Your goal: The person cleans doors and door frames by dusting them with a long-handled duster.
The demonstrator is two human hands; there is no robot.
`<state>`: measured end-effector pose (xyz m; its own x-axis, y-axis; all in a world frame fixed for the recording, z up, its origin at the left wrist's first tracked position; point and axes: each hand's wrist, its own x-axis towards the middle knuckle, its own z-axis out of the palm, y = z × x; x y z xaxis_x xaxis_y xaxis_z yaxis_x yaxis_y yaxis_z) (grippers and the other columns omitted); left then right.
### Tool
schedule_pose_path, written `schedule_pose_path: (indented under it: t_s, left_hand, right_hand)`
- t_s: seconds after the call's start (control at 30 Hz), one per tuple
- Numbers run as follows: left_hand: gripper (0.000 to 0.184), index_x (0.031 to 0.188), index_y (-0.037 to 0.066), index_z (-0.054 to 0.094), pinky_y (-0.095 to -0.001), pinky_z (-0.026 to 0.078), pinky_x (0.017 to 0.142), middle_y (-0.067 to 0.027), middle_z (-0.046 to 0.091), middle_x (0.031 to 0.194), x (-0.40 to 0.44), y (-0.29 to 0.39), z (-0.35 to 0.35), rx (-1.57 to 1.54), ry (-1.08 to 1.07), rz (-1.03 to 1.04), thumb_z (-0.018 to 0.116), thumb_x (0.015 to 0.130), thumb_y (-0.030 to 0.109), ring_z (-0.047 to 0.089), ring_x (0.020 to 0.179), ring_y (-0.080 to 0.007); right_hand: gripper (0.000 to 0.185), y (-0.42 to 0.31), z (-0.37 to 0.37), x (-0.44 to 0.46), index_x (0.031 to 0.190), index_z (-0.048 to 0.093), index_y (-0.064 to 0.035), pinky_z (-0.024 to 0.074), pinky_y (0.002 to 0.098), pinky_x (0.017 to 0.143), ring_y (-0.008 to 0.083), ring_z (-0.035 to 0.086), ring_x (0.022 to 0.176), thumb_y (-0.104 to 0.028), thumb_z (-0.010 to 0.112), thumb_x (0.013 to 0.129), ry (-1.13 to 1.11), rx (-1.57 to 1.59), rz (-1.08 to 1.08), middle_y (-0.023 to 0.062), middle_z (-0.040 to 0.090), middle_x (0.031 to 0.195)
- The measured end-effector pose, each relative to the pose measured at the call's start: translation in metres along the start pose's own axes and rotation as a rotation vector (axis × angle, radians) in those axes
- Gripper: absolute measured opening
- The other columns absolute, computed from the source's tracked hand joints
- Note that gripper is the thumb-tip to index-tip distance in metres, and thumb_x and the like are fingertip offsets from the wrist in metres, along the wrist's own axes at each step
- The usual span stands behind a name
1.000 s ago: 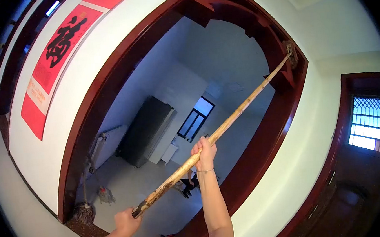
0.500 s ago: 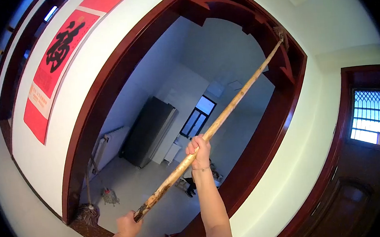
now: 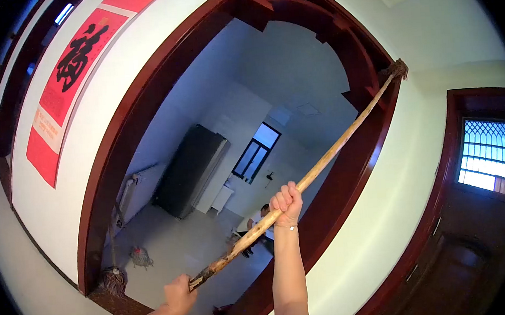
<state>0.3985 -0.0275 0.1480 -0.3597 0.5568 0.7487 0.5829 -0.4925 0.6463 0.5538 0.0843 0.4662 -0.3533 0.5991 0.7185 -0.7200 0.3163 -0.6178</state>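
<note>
A mop with a long wooden handle [image 3: 334, 147] slants from lower left to upper right. My left hand [image 3: 180, 295] is closed round the handle's dark lower end. Higher up, around the middle of the pole, my right hand [image 3: 286, 205] wraps its fingers over the wood. The brown mop head [image 3: 399, 70] is at the upper right corner of the dark red door frame [image 3: 357, 194], overlapping the frame's edge and the pale wall; whether it touches the wall I cannot tell.
Two more mops stand at the lower left, one mop head [image 3: 113, 281] by the frame's foot and a grey one [image 3: 140, 256] behind it. Through the opening are a dark refrigerator [image 3: 189, 170] and a seated person [image 3: 259, 217]. A red scroll [image 3: 74, 76] hangs left; a dark door [image 3: 470, 253] stands right.
The mop head has moved right and slightly down, from the frame's inner side to its outer corner. Both hands have shifted a little to the right, still gripping the handle.
</note>
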Motion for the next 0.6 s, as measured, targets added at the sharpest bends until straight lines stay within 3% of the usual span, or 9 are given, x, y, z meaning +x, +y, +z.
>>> schedule_pose_path:
  t_s: [0.1, 0.17, 0.27, 0.37, 0.6]
  left_hand:
    - [0.026, 0.083, 0.003, 0.050, -0.0435, 0.044, 0.052, -0.0143, 0.056, 0.063, -0.026, -0.003, -0.006, 0.055, -0.043, 0.002, 0.066, 0.064, 0.012, 0.056, 0.057, -0.0355]
    - [0.028, 0.086, 0.002, 0.049, -0.0442, 0.045, 0.052, -0.0161, 0.057, 0.062, -0.047, -0.010, -0.013, -0.010, -0.271, -0.061, 0.065, 0.067, 0.015, 0.057, 0.058, -0.0362]
    - [0.027, 0.085, 0.003, 0.052, -0.0466, 0.046, 0.060, -0.0187, 0.059, 0.066, -0.070, -0.004, -0.021, -0.031, -0.400, -0.234, 0.065, 0.070, 0.021, 0.059, 0.063, -0.0377]
    - [0.029, 0.085, 0.003, 0.051, -0.0457, 0.047, 0.059, -0.0199, 0.059, 0.066, -0.082, -0.012, -0.017, 0.014, -0.577, -0.231, 0.065, 0.071, 0.025, 0.059, 0.064, -0.0376]
    - [0.033, 0.091, 0.003, 0.046, -0.0444, 0.045, 0.051, -0.0172, 0.057, 0.060, -0.034, -0.013, -0.001, 0.067, -0.425, -0.014, 0.063, 0.072, 0.023, 0.058, 0.058, -0.0360]
  right_hand:
    - [0.014, 0.005, 0.004, -0.032, 0.070, 0.040, -0.0159, 0.0278, 0.0241, 0.037, 0.0074, 0.027, 0.036, -0.011, 0.045, 0.083, 0.090, -0.039, 0.039, -0.0053, 0.030, 0.049]
    - [0.013, 0.015, 0.003, -0.053, 0.071, 0.041, -0.0158, 0.0294, 0.0259, 0.038, 0.0086, 0.028, 0.036, -0.011, 0.046, 0.082, 0.177, -0.119, 0.092, -0.0046, 0.030, 0.049]
    - [0.012, 0.024, -0.003, -0.081, 0.072, 0.043, -0.0138, 0.0299, 0.0257, 0.037, 0.0087, 0.030, 0.037, -0.011, 0.045, 0.083, 0.223, -0.158, 0.120, -0.0041, 0.031, 0.049]
    - [0.013, 0.026, -0.005, -0.098, 0.071, 0.043, -0.0142, 0.0293, 0.0257, 0.037, 0.0090, 0.030, 0.037, -0.011, 0.044, 0.083, 0.257, -0.144, 0.136, -0.0039, 0.031, 0.049]
    - [0.013, 0.012, -0.008, -0.043, 0.070, 0.043, -0.0148, 0.0257, 0.0248, 0.037, 0.0091, 0.027, 0.036, -0.013, 0.046, 0.083, 0.260, -0.122, 0.077, -0.0040, 0.029, 0.048]
